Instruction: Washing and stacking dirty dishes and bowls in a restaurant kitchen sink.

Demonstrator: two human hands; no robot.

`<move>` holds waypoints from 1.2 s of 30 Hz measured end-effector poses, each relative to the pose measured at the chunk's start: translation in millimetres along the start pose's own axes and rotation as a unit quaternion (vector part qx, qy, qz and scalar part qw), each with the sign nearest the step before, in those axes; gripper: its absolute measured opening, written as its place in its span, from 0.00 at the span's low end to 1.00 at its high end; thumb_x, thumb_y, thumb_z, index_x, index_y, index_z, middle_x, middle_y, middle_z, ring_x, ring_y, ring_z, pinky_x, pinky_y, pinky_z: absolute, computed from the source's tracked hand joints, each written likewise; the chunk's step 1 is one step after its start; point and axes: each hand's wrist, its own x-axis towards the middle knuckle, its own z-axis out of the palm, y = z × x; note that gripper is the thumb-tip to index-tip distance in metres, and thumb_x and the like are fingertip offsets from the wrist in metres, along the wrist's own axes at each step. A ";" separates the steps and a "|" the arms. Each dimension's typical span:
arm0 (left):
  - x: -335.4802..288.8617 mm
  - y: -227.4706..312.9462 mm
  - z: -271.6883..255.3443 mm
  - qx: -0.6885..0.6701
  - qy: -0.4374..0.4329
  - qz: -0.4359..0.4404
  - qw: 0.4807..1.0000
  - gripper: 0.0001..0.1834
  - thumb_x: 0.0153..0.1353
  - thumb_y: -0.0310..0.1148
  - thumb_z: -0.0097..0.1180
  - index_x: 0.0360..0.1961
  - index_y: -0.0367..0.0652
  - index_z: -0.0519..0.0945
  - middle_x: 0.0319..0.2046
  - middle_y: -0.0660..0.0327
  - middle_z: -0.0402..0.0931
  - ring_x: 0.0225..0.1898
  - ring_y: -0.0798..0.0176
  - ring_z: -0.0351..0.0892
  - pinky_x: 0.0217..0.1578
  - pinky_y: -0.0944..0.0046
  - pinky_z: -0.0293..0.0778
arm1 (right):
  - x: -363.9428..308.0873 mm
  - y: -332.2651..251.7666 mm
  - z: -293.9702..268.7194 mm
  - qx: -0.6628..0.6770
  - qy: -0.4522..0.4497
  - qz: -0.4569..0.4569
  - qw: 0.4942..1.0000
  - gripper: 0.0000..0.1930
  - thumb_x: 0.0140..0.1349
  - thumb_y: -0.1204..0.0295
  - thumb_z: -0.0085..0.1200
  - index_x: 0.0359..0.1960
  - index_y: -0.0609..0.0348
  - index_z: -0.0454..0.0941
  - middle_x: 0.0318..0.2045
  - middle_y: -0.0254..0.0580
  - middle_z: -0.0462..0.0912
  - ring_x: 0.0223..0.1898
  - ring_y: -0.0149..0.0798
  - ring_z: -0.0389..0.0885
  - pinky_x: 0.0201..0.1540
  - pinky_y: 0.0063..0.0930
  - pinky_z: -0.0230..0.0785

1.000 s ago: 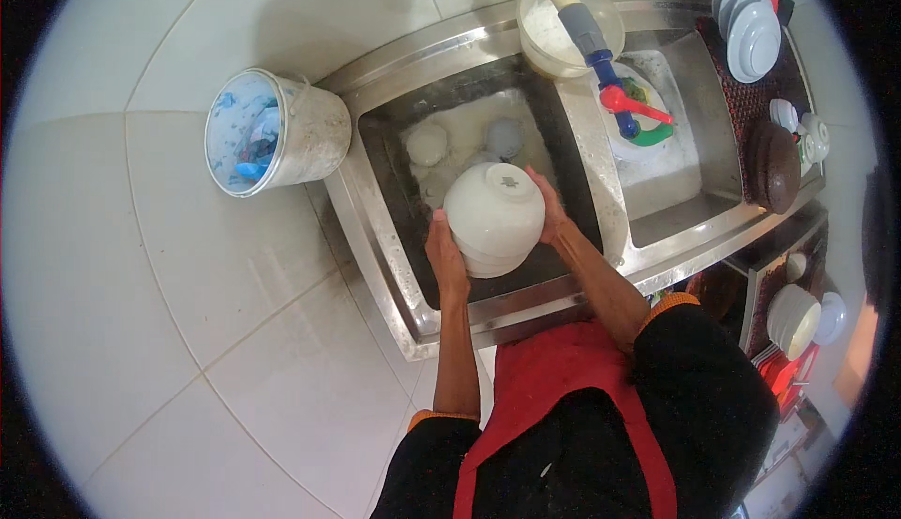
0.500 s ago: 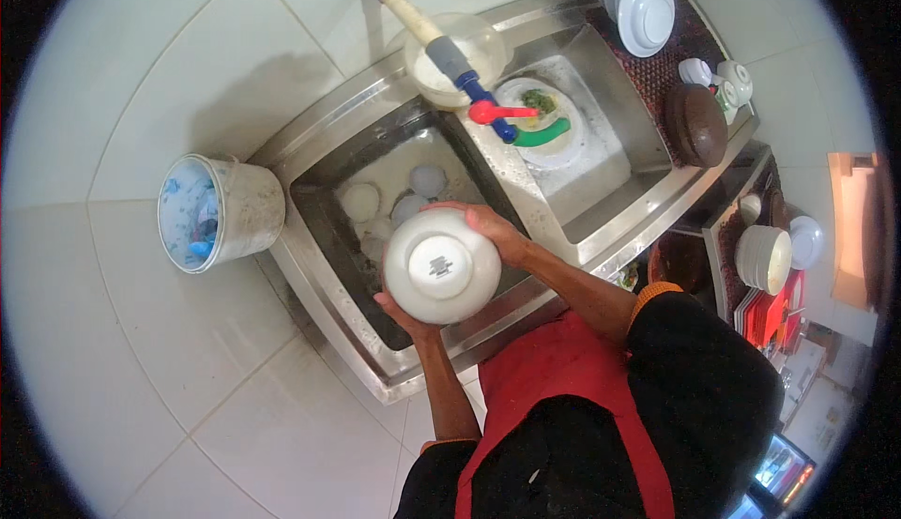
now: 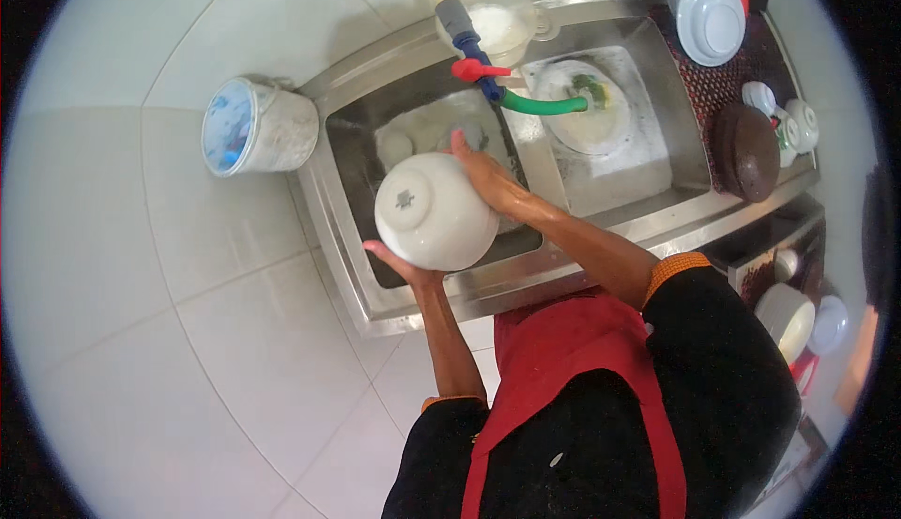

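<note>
Between my two hands is a white bowl (image 3: 450, 223), its base ring turned up and to the left, held above the left sink basin (image 3: 352, 228). My left hand (image 3: 405, 264) grips it at the lower left, thumb stretched along its side. On the upper right side my right hand (image 3: 488, 176) is wrapped round it, with the far fingers hidden. Below the bowl, some pale round dishes (image 3: 395, 149) lie in the cloudy water. The bowl covers part of that basin.
A tap with a red handle (image 3: 481, 70) and green hose (image 3: 544, 104) reaches over the right basin, where a soapy plate (image 3: 601, 129) lies. A white bucket (image 3: 286, 131) stands left. Stacked plates (image 3: 711, 22), cups (image 3: 800, 125) and a brown bowl (image 3: 746, 153) sit at right.
The bowl has tilted so that its base faces more to the left. Both hands still hold it. The view has shifted, and the sink sits higher in the picture.
</note>
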 end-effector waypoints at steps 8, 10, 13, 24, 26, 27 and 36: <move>-19.2 3.9 19.1 0.018 -0.012 -0.054 0.998 0.48 0.60 0.71 0.19 0.66 0.42 0.56 0.64 0.52 0.58 0.63 0.50 0.61 0.62 0.50 0.61 | -23.0 -5.7 -7.0 0.127 0.009 0.061 0.990 0.50 0.56 0.27 0.25 0.63 0.62 0.62 0.59 0.50 0.67 0.61 0.41 0.62 0.63 0.34 0.52; -20.3 1.5 16.4 0.018 -0.026 -0.041 0.999 0.48 0.59 0.72 0.19 0.66 0.43 0.56 0.64 0.52 0.58 0.63 0.50 0.61 0.62 0.50 0.61 | -25.0 -10.4 -6.2 0.144 0.019 0.059 0.988 0.51 0.55 0.26 0.26 0.63 0.62 0.63 0.59 0.51 0.68 0.61 0.41 0.63 0.62 0.36 0.53; -18.8 0.4 9.7 0.017 -0.033 -0.048 0.998 0.50 0.58 0.73 0.19 0.66 0.43 0.56 0.65 0.53 0.58 0.63 0.50 0.61 0.61 0.50 0.61 | -30.0 -14.5 -4.9 0.137 -0.010 0.072 0.988 0.52 0.54 0.25 0.26 0.63 0.62 0.61 0.57 0.50 0.70 0.59 0.42 0.67 0.62 0.39 0.57; -2.3 10.7 -22.4 0.023 -0.079 -0.079 0.994 0.49 0.59 0.73 0.25 0.65 0.40 0.59 0.63 0.52 0.60 0.62 0.51 0.62 0.61 0.52 0.61 | -29.2 6.3 22.7 0.159 0.021 0.023 0.987 0.45 0.57 0.29 0.34 0.57 0.61 0.70 0.53 0.49 0.74 0.54 0.41 0.71 0.58 0.37 0.61; 1.3 14.7 -27.3 -0.013 -0.068 -0.124 0.990 0.48 0.59 0.72 0.26 0.65 0.41 0.58 0.63 0.52 0.60 0.62 0.51 0.62 0.61 0.52 0.62 | -24.1 15.9 27.7 0.172 0.038 0.021 0.984 0.46 0.56 0.29 0.35 0.56 0.61 0.71 0.52 0.48 0.74 0.53 0.41 0.72 0.57 0.37 0.62; 0.7 16.6 -26.3 -0.014 -0.098 -0.101 0.990 0.48 0.59 0.72 0.26 0.65 0.41 0.58 0.63 0.52 0.59 0.62 0.50 0.62 0.61 0.51 0.62 | -17.1 17.0 31.5 0.188 0.035 0.033 0.981 0.46 0.55 0.28 0.35 0.55 0.62 0.72 0.50 0.48 0.75 0.52 0.41 0.72 0.56 0.37 0.63; -17.5 9.0 -46.6 -0.053 -0.021 -0.126 0.990 0.48 0.56 0.74 0.28 0.65 0.45 0.60 0.67 0.54 0.54 0.65 0.48 0.57 0.63 0.43 0.57 | -50.3 11.6 30.2 0.082 0.034 -0.100 0.991 0.36 0.66 0.41 0.35 0.58 0.62 0.67 0.52 0.45 0.75 0.57 0.37 0.70 0.61 0.32 0.59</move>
